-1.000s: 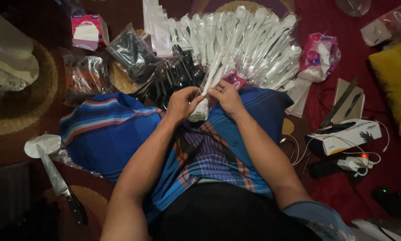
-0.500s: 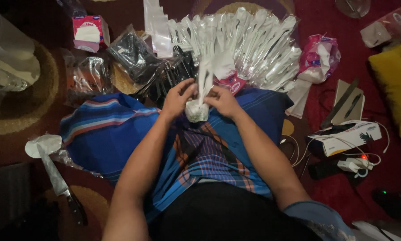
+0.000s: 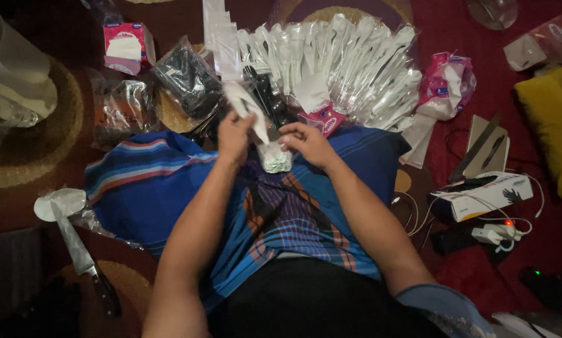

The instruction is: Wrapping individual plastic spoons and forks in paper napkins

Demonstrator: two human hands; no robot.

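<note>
A clear plastic sleeve (image 3: 256,128) with a white utensil inside is held between both hands, above the lap over the blue striped cloth (image 3: 168,181). Left hand (image 3: 234,134): fingers pinched on the sleeve's upper part. Right hand (image 3: 309,143): fingers curled, tips touching the sleeve's lower end, where a small white-green packet (image 3: 274,159) is seen. Just beyond the hands, a fanned pile of wrapped white cutlery (image 3: 349,69) is laid on the floor. A knife (image 3: 84,260) is seen well apart at left; a white box (image 3: 487,197) with cables at right.
</note>
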